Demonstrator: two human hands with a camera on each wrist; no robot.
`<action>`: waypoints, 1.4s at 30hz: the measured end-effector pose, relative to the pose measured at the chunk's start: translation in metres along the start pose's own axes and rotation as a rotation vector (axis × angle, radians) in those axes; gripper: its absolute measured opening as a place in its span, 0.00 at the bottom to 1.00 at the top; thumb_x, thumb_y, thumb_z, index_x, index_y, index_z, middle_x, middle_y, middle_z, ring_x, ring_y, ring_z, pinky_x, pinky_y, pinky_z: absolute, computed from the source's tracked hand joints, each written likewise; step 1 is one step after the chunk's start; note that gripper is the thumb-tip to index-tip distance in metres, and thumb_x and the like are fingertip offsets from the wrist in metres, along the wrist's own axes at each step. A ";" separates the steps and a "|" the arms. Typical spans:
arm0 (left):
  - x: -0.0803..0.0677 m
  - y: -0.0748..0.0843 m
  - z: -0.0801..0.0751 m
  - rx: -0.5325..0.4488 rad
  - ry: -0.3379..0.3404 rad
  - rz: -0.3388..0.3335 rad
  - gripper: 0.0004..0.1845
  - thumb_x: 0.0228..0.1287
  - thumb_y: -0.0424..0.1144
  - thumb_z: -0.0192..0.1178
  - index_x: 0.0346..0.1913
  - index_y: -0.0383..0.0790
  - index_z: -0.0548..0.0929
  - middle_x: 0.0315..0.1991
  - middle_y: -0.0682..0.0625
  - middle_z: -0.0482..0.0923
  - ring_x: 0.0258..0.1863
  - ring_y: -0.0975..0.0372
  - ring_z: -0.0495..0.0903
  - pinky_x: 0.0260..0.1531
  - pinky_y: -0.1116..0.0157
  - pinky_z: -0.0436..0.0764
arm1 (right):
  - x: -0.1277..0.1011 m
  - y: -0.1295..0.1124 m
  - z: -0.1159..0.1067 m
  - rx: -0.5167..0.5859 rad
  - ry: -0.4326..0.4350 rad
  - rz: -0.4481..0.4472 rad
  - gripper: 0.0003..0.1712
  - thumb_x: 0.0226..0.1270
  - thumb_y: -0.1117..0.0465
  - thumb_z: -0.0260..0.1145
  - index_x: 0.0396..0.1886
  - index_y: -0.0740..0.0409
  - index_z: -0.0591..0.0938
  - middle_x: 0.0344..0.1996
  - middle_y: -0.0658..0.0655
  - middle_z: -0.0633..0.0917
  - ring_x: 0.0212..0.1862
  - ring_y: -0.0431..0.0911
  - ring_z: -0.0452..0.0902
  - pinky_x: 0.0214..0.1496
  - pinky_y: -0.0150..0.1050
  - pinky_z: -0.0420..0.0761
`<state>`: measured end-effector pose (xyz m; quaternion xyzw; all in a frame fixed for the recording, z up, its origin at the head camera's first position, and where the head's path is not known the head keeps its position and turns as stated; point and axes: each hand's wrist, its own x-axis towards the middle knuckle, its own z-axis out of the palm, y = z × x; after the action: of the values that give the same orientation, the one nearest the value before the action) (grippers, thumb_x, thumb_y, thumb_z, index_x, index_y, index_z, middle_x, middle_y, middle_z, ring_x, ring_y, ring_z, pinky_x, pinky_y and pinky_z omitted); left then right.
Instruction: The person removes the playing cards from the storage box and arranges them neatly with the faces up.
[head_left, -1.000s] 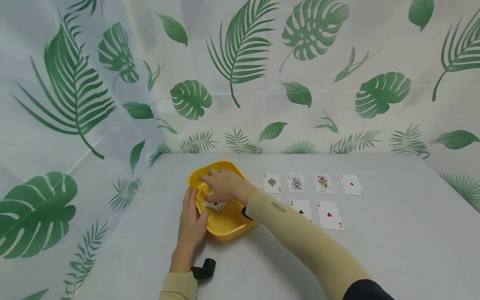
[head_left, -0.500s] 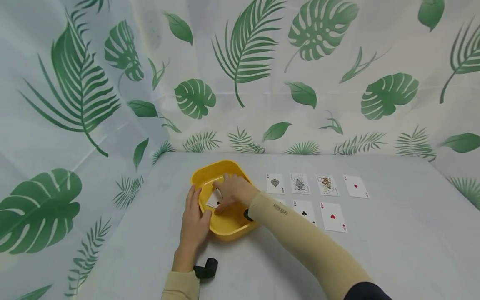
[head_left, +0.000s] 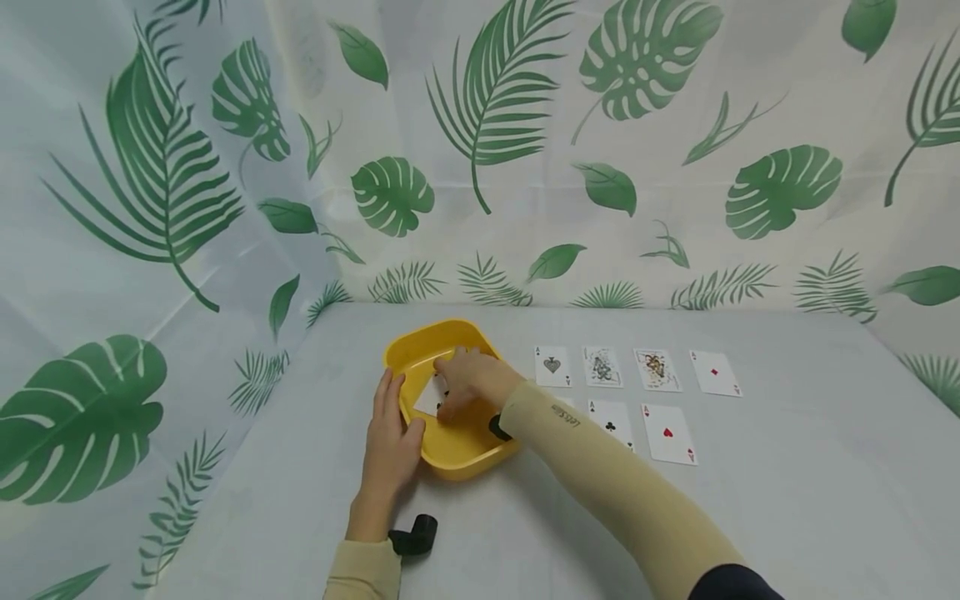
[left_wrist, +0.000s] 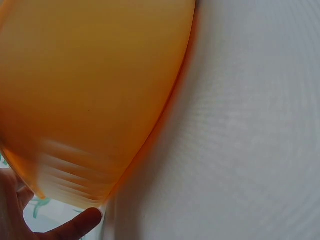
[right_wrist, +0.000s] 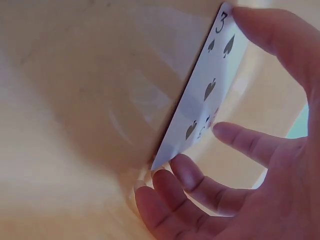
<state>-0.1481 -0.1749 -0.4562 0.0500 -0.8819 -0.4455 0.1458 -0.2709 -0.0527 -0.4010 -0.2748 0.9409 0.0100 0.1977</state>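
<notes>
Beige sleeves cover both my forearms where they come in from the near edge of the grey cloth-covered tabletop (head_left: 787, 500). A small black plastic elbow-shaped piece (head_left: 415, 534) lies on the cloth just beside my left wrist. My left hand (head_left: 391, 445) lies with straight fingers against the near left rim of the shallow yellow plastic tray (head_left: 457, 457), thumb at its wall; the left wrist view shows the thumb tip touching the tray's underside edge. The tray stands left of the tabletop's middle. My right hand (head_left: 472, 379) reaches into it, and its curled fingers (right_wrist: 200, 180) and thumb pinch a white three-of-spades playing card (right_wrist: 202, 92), tilted up on its edge inside the tray, one corner near the tray floor. In the head view the card (head_left: 432, 395) shows as a white patch under my fingers.

Right of the tray, face-up cards lie in two rows. The nearer row has an ace of clubs (head_left: 611, 422) and an ace of hearts (head_left: 667, 433). The farther row holds an ace of spades (head_left: 552, 366), two picture cards (head_left: 602, 367) (head_left: 657, 370) and an ace of diamonds (head_left: 716, 372). Beyond the far edge hangs a white backdrop printed with green leaves (head_left: 495, 100).
</notes>
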 end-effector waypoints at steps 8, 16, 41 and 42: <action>-0.001 -0.001 0.000 0.004 -0.005 -0.007 0.37 0.63 0.33 0.51 0.78 0.38 0.59 0.81 0.48 0.45 0.76 0.48 0.56 0.70 0.43 0.58 | -0.002 -0.001 0.002 -0.050 0.048 -0.044 0.46 0.55 0.41 0.74 0.71 0.51 0.71 0.58 0.62 0.76 0.48 0.52 0.74 0.58 0.48 0.78; -0.001 0.000 0.001 0.008 -0.004 0.001 0.38 0.63 0.33 0.52 0.78 0.38 0.59 0.81 0.48 0.45 0.76 0.48 0.56 0.70 0.43 0.58 | -0.007 0.004 -0.005 -0.074 0.081 -0.119 0.46 0.56 0.40 0.74 0.72 0.49 0.71 0.53 0.56 0.81 0.45 0.47 0.77 0.57 0.44 0.79; 0.000 -0.002 0.000 0.019 -0.041 -0.015 0.36 0.68 0.34 0.50 0.79 0.40 0.56 0.82 0.51 0.42 0.77 0.48 0.52 0.71 0.41 0.53 | -0.083 0.020 -0.040 -0.458 0.355 -0.452 0.37 0.64 0.42 0.64 0.74 0.36 0.70 0.67 0.58 0.69 0.60 0.57 0.70 0.56 0.56 0.78; 0.000 -0.002 0.000 0.020 -0.040 -0.015 0.36 0.68 0.34 0.50 0.79 0.40 0.57 0.82 0.50 0.42 0.77 0.48 0.52 0.71 0.41 0.53 | -0.087 0.024 -0.040 -0.476 0.374 -0.459 0.37 0.64 0.42 0.64 0.74 0.35 0.70 0.67 0.58 0.69 0.60 0.57 0.70 0.56 0.56 0.77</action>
<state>-0.1481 -0.1757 -0.4579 0.0492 -0.8888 -0.4385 0.1241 -0.2308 0.0070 -0.3337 -0.5136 0.8462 0.1334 -0.0498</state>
